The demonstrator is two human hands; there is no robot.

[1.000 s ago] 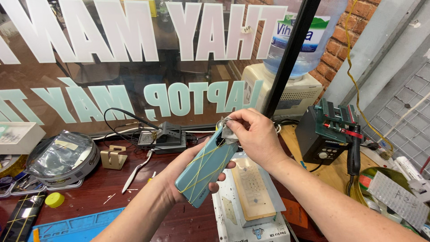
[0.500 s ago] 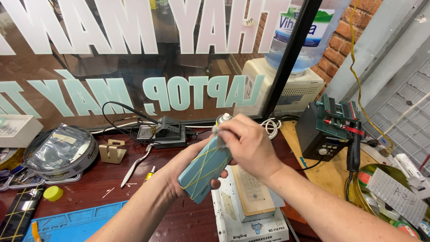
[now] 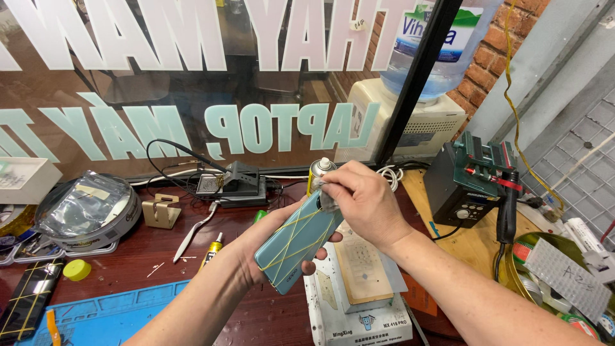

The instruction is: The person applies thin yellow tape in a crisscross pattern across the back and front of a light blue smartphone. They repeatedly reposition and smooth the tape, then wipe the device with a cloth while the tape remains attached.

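At the far left I see a black phone wrapped with yellow rubber bands [image 3: 24, 306] lying flat on the dark red wooden table [image 3: 160, 256], beside a blue silicone work mat [image 3: 109, 317]. Behind them stands a round grey tin [image 3: 86, 214] that holds a crumpled silver plastic bag [image 3: 80, 205]. Next come a small brass-coloured phone stand [image 3: 160, 210] and a black soldering station with its cable [image 3: 234, 182].

In the middle, my left hand [image 3: 269, 240] cups from below a light teal smartphone crossed by thin yellow rubber bands [image 3: 298, 243]. It is held above the table, back side up, with its long axis tilted from lower left to upper right, the top end pointing toward the window. My right hand [image 3: 359, 202] is closed over that top end, fingers pinching something there; I cannot tell exactly what. Compared with half a second ago, both hands and the phone keep almost the same pose.

Under the hands sits a white heating platform [image 3: 359, 314]; at the right, a black box-shaped power unit [image 3: 464, 192].
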